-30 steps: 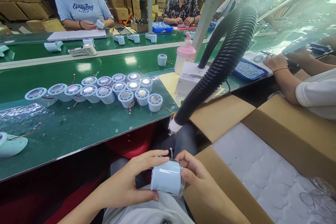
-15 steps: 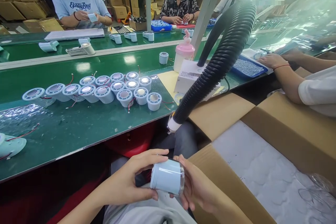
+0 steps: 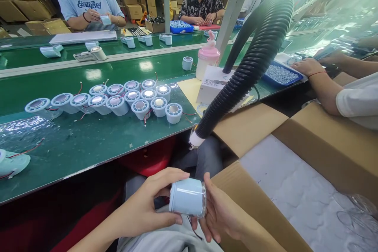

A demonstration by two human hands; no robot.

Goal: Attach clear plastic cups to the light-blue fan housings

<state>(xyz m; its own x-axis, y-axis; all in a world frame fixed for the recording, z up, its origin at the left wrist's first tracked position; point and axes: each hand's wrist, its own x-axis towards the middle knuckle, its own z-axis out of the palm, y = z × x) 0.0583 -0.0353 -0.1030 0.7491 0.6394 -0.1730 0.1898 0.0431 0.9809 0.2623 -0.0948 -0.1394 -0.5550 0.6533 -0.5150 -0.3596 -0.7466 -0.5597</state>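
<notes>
Over my lap, both hands hold a small pale blue cylindrical housing [image 3: 187,197] with a clear end cap on its right side. My left hand [image 3: 144,208] grips it with fingers curled over the top and the thumb beneath. My right hand [image 3: 220,213] cups the clear-capped end, with its fingers partly spread below. A thin wire hangs under the part. Several more pale blue round housings [image 3: 141,98] with red wires stand in rows on the green belt [image 3: 88,141] ahead.
A black corrugated hose [image 3: 251,63] arcs down to a white nozzle over my knees. An open cardboard box [image 3: 295,193] lined with white foam sits at my right. A pink-lidded bottle [image 3: 207,61], a white box, a blue parts tray and a co-worker's arm lie beyond. People sit across the belt.
The housing has been turned slightly in my hands. My right hand has slipped lower under the capped end, fingers spreading. The view has shifted slightly.
</notes>
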